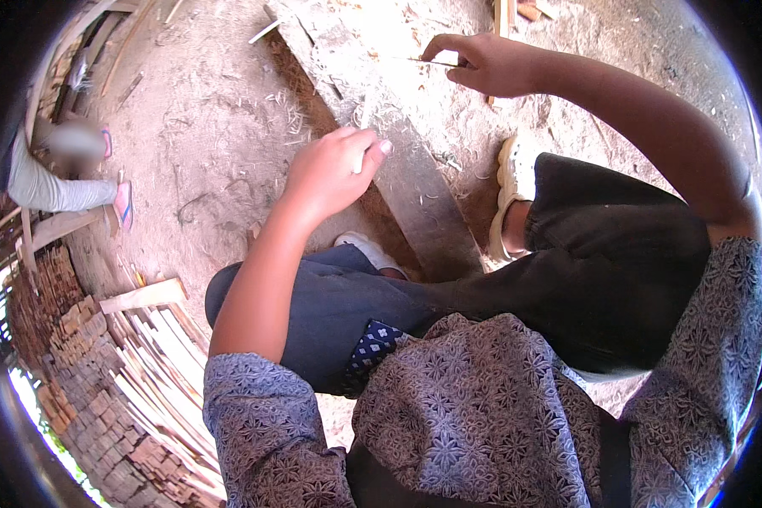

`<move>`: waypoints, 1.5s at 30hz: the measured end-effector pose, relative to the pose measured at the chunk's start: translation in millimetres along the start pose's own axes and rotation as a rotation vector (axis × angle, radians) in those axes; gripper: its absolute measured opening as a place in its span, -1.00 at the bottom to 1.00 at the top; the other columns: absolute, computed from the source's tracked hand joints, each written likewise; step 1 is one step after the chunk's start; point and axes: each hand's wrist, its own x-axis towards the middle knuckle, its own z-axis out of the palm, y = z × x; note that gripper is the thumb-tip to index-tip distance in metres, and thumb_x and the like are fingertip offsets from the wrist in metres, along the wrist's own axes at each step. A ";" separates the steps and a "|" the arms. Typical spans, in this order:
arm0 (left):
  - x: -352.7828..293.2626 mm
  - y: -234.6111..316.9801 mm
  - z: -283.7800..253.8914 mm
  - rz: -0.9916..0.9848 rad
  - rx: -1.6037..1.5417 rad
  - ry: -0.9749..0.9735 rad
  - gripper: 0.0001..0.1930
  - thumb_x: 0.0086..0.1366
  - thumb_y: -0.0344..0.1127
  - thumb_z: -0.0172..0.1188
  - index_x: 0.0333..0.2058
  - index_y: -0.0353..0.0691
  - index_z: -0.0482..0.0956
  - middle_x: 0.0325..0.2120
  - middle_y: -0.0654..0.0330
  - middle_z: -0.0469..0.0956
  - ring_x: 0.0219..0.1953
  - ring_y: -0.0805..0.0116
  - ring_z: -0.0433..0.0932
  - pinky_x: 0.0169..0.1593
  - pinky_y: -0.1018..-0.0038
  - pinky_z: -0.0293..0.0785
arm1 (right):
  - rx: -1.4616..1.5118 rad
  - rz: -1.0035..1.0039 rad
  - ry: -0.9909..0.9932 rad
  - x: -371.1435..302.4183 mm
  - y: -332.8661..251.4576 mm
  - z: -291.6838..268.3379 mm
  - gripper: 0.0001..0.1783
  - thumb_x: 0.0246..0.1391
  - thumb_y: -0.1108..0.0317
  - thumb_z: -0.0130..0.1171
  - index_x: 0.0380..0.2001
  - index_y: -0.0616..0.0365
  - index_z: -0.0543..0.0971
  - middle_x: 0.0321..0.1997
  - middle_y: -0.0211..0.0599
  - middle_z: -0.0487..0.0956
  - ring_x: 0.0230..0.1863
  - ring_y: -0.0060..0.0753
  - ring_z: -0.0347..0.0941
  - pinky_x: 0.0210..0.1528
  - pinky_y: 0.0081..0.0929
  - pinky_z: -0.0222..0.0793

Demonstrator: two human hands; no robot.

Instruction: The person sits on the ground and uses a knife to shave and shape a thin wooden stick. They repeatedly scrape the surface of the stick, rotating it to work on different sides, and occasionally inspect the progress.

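My left hand (334, 168) is closed above the near part of a long wooden plank (427, 203), its thumb pressed along the curled fingers. Something pale shows by the thumb, too small to name. Farther off and to the right, my right hand (491, 66) hangs over the bright, shaving-strewn ground beside the plank's far part. Its fingers are bent around a thin dark piece that I cannot make out. The plank runs from between my feet away to the upper left, with pale wood shavings (364, 110) on and around it.
Stacked wood strips (157, 372) and small blocks (102, 406) lie at the lower left. Another person's leg (76, 193) in light trousers and a sandal is at the left. My pale clogs (515, 186) stand beside the plank. Wood pieces (506, 17) lie at the top.
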 end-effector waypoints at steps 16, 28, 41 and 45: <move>-27.2 -16.3 57.9 0.014 0.051 0.134 -0.80 0.45 -0.19 -0.05 -0.18 -0.18 0.44 -0.19 -0.04 0.59 -0.10 -0.14 0.57 -0.10 0.01 0.47 | 0.697 -0.219 0.594 -145.2 -101.1 -53.1 -0.55 0.42 0.22 0.06 0.31 -0.12 0.34 -0.52 -0.58 0.39 -0.62 -0.78 0.26 -0.59 -0.73 0.17; -22.9 24.1 100.0 -0.167 -0.064 0.105 -0.88 0.40 -0.36 -0.04 -0.16 -0.17 0.44 -0.20 -0.07 0.62 -0.08 -0.16 0.58 -0.09 0.04 0.47 | 1.153 0.124 0.236 -29.7 -0.9 116.1 -0.57 0.35 0.22 0.11 0.21 0.02 0.33 -0.37 -0.29 0.56 -0.64 -0.59 0.31 -0.64 -0.53 0.27; -21.1 16.5 73.1 -0.224 -0.432 0.264 -0.85 0.42 -0.32 0.03 -0.15 -0.24 0.49 -0.24 -0.05 0.60 -0.15 -0.04 0.61 -0.01 0.23 0.48 | 0.960 0.064 0.160 -47.1 5.6 116.8 -0.53 0.36 0.18 0.14 0.27 -0.07 0.35 -0.45 -0.42 0.45 -0.62 -0.64 0.29 -0.60 -0.58 0.27; -21.4 33.5 65.1 -0.296 -0.249 0.405 -0.78 0.38 -0.31 0.08 -0.05 -0.19 0.39 -0.22 -0.06 0.59 -0.17 -0.13 0.61 -0.10 0.11 0.50 | 1.009 0.081 0.129 -51.5 13.2 115.8 -0.52 0.36 0.19 0.13 0.28 -0.04 0.35 -0.41 -0.40 0.48 -0.57 -0.63 0.32 -0.55 -0.56 0.30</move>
